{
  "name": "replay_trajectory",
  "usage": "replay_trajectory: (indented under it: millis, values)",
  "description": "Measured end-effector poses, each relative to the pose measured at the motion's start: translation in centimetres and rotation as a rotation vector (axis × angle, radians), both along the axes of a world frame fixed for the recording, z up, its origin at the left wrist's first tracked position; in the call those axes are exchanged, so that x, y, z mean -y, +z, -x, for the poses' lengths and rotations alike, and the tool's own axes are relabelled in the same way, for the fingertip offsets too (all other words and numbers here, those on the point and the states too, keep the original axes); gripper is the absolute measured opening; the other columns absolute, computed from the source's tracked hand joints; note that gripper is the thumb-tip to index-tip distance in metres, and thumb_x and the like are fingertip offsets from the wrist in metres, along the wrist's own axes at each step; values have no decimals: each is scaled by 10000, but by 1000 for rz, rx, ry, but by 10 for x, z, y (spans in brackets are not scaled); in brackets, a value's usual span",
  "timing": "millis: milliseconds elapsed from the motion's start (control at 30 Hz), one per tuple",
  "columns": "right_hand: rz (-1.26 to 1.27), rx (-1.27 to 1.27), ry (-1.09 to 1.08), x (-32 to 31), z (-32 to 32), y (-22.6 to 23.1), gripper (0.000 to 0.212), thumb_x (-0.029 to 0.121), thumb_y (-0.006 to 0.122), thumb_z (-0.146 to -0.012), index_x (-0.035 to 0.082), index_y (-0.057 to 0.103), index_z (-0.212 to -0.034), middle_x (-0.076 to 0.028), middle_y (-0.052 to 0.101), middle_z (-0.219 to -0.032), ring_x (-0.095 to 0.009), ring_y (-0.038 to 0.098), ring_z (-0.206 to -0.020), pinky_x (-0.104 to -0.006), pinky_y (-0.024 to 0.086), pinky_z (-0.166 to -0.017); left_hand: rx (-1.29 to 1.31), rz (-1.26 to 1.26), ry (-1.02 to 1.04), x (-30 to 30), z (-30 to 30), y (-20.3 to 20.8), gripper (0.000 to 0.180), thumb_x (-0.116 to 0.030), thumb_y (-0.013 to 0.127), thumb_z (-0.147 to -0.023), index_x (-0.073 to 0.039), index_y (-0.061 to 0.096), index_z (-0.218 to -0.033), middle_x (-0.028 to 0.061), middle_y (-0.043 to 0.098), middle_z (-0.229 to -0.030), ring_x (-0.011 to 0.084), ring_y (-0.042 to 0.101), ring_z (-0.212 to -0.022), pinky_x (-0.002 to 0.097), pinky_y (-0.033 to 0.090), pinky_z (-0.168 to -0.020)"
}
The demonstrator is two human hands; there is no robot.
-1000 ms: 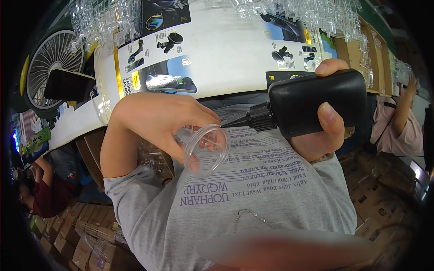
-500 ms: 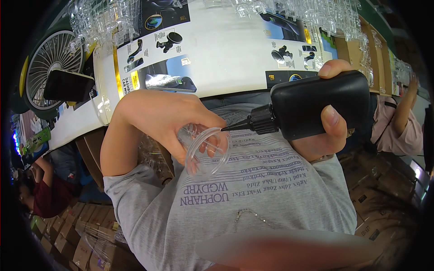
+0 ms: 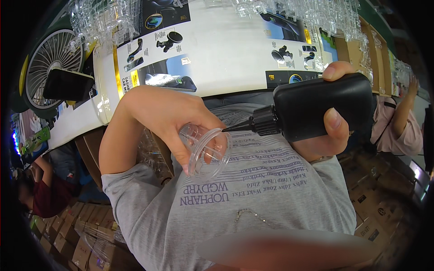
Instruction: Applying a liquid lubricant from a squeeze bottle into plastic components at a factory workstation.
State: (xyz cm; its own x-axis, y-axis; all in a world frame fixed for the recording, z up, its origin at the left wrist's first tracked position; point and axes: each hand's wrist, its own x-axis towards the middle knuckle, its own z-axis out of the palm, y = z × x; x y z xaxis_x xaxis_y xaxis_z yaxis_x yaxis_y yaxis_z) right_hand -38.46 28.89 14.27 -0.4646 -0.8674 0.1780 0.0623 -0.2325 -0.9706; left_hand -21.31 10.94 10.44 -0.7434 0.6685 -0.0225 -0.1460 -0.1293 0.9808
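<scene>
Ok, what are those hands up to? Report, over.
Left hand gripping clear plastic piece. Right hand holding black bottle, nozzle at piece's rim. Nothing visibly in the way.

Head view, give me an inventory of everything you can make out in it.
Clear piece: one, transparent, centre.
Bottle: one, black, right of the clear piece.
Printed covering: count unclear, mostly white, top centre.
Loose clear parts: many, transparent, top left and right.
Fan: one, pale grey, upper left.
Phone: one, black, overlapping the fan.
Green packet: one, green, far left.
Cardboard boxes: many, brown, mostly lower corners.
Other people: two, maroon top left, pink top right.
Shirt: one, grey, lower centre.
Left grip: one, bare, around the clear piece.
Right grip: one, bare, around the bottle.
</scene>
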Motion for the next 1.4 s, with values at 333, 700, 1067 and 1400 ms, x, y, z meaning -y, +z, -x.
replay_trajectory:
  millis: [333, 700, 1067, 1400]
  values:
    - [1, -2, 36, 0, 2, -1, 459, 228, 607, -679, 30, 391, -1032, -275, 558, -861, -267, 629, -713, -316, 552, -559, 1, -74, -98, 0, 5, -4, 486, -273, 780, -657, -4, 573, -1005, 69, 664, -880, 137, 633, -748, 245, 481, -609]
    - [-57, 69, 89, -3, 1, -1, 466, 221, 607, -690, 49, 358, -1044, -231, 578, -759, -228, 608, -588, -299, 522, -484, 69, -149, -237, -1, 12, -10, 482, -226, 797, -651, 19, 573, -1001, 63, 660, -818, 91, 593, -658, 209, 457, -546]
    - [-142, 199, 6, -5, -4, 7, 509, 260, 703, -597, 31, 507, -1008, -72, 528, -896, -137, 542, -798, -246, 458, -704, 141, -192, -185, -5, 11, -12, 470, -221, 814, -626, 5, 569, -956, 47, 655, -731, 59, 549, -570, 194, 407, -488]
    - [-136, 201, 20, -3, -5, 9, 515, 261, 705, -585, 31, 510, -1003, -77, 540, -874, -147, 553, -784, -248, 461, -698, 163, -177, -182, -6, 10, -10, 461, -228, 802, -648, 11, 558, -958, 32, 631, -673, 58, 560, -588, 191, 393, -491]
